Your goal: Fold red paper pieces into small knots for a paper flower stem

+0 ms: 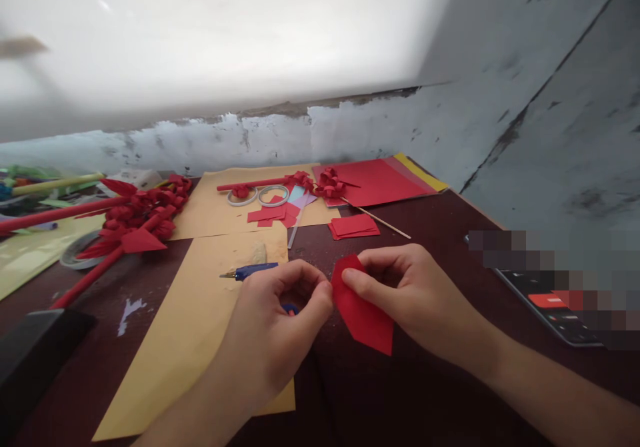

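1. We hold a folded-looking red paper piece (367, 327) above the desk (435, 224), our right hand (417, 294) clamped on it, thumb on the near face.
2. Our left hand (273, 320) has thumb and forefinger together at the paper's left edge; whether they pinch it, we cannot tell.
3. Beyond, we note a stack of red paper rectangles (356, 226).
4. At left, we see red paper flowers (143, 217) and a tan sheet (190, 347).

Dark maroon table (430, 387): tan sheets (170, 360) flat, small red paper stack (354, 227); at right, probably phone (543, 300), partly obscured.
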`<state>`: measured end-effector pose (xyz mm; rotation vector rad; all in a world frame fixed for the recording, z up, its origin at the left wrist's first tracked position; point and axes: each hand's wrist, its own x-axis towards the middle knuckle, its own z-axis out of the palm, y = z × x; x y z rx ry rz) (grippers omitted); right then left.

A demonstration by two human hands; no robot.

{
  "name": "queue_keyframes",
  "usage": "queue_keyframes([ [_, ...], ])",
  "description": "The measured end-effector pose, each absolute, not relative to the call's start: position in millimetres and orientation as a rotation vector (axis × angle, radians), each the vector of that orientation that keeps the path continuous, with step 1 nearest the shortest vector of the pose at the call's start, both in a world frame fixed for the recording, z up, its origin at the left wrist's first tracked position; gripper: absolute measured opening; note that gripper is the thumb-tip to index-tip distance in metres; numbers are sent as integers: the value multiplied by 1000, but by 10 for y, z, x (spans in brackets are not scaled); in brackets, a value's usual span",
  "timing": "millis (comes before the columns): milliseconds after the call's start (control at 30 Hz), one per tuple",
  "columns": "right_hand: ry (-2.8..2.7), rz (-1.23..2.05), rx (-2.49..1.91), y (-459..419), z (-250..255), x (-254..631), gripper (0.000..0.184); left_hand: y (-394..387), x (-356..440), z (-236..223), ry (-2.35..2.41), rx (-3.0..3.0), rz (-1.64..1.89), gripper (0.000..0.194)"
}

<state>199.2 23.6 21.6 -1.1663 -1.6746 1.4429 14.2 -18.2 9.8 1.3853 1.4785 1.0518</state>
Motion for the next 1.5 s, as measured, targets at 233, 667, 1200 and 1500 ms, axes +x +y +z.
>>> queue_keyframes([
  [233, -1758, 1420, -1113, 211, 219, 1985, 18, -183, 162, 139, 1457, 1333, 1110, 19],
  [667, -1740, 1111, -1036, 181, 197, 1964, 3, -162, 128, 120, 1415, 1263, 1085, 25],
  [1200, -1867, 976, -1005, 177, 217, 1963, 11, -166, 141, 158, 1420, 1237, 1139, 22],
  [1500, -1910, 1021, -922, 165, 210, 1994, 17, -146, 107, 124, 1405, 1238, 1128, 22],
])
